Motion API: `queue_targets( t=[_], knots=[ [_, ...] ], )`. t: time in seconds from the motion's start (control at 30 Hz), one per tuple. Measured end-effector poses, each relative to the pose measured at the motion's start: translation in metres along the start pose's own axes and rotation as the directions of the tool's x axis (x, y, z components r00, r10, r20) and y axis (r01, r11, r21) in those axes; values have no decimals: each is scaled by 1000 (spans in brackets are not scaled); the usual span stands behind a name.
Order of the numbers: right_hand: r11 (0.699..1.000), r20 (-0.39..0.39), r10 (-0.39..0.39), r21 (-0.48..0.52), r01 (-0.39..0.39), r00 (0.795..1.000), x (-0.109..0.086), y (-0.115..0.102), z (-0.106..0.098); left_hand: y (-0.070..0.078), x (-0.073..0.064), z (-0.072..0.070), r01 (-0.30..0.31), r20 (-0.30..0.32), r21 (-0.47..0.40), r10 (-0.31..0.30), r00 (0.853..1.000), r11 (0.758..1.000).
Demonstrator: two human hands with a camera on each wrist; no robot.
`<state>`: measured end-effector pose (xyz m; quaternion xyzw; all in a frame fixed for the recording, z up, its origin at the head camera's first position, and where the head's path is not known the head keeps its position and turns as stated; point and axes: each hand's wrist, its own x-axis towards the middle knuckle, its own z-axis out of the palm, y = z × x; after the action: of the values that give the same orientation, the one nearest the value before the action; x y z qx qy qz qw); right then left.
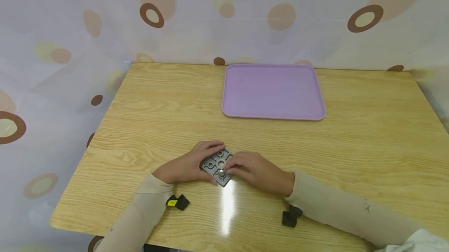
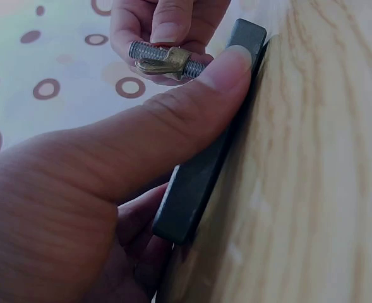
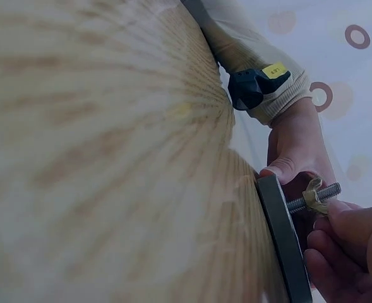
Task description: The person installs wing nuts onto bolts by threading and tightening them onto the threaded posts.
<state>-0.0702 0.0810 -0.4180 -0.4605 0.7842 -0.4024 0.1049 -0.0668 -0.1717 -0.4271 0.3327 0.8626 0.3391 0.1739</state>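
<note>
Two hands meet over a metal plate, one bracing it, one at a wing nut

The left hand [image 1: 191,164] comes in from the left with its forearm angled up the table [image 1: 158,119]. Its thumb lies along the near edge of the square grey plate [image 1: 215,169] and its fingers reach to the far edge, so the hand is spread just wide enough to grip the plate between them. The left wrist view shows the thumb tip pressed on the plate's side.

The right hand [image 1: 257,170] reaches in from the right, its forearm slanting across the lower right of the table. Thumb and fingertips are nearly closed, pinching the brass-coloured wing nut [image 2: 180,63] on a threaded bolt [image 2: 146,52]; the other fingers bend in beside them. The bolt stands up from the plate toward its near corner, its free end showing past the nut.

The plate lies low over the near half of the table, turned corner-on to the person; whether its whole underside touches the wood cannot be told. Light sleeves cover both forearms, with a black device at each wrist. Beyond the hands, a purple tray [image 1: 273,92] sits near the table's far edge.
</note>
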Motion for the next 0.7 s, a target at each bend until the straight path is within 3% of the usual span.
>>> queue_targets(
  t=[0.27,0.5,0.7],
  knots=[
    [1000,10,-10,21,10,1000,0,0,1,-2,1,1,5,-3,-3,-5,1000,1000],
    [995,13,19,97,-20,1000,2,-2,4,-3,1,1,15,5,-13,-15,1000,1000],
    [998,30,-12,61,10,999,4,-2,6,-2,0,1,16,8,-24,-16,1000,1000]
  ],
)
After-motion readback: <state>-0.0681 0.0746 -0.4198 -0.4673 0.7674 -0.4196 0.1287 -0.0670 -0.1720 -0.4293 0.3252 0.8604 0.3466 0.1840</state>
